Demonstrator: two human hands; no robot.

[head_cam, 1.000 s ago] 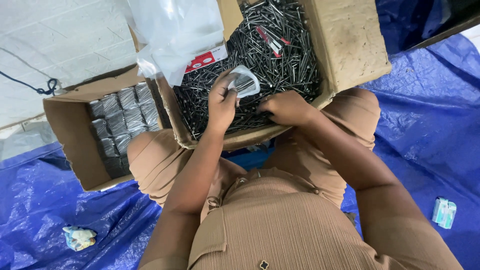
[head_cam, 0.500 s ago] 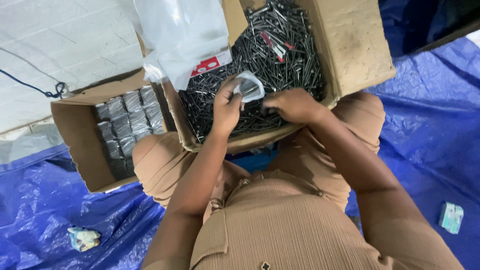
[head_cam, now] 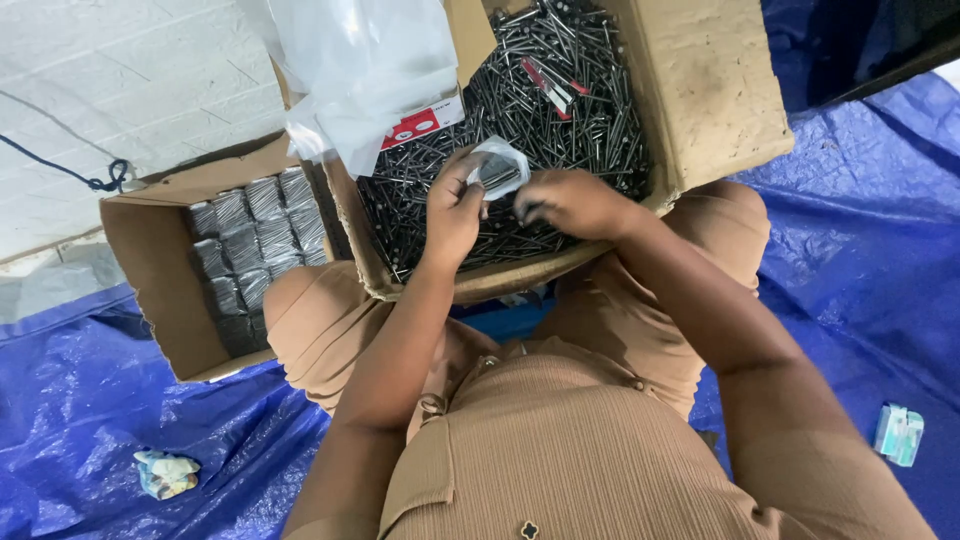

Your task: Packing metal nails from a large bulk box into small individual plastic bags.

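The blue tarp [head_cam: 860, 260] spreads under me. My big cardboard box [head_cam: 710, 90] of dark nails [head_cam: 590, 130] runs off the far edge. My left hand [head_cam: 452, 212] pinches a small clear bag [head_cam: 500, 168] above the nails. My right hand [head_cam: 572, 202] curls closed beside it; its contents are hidden.

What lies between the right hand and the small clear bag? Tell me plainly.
Nothing visible. The left hand holds the small clear bag over the box of nails; the right hand sits just beside it, with only a short open gap above the loose nails between them.
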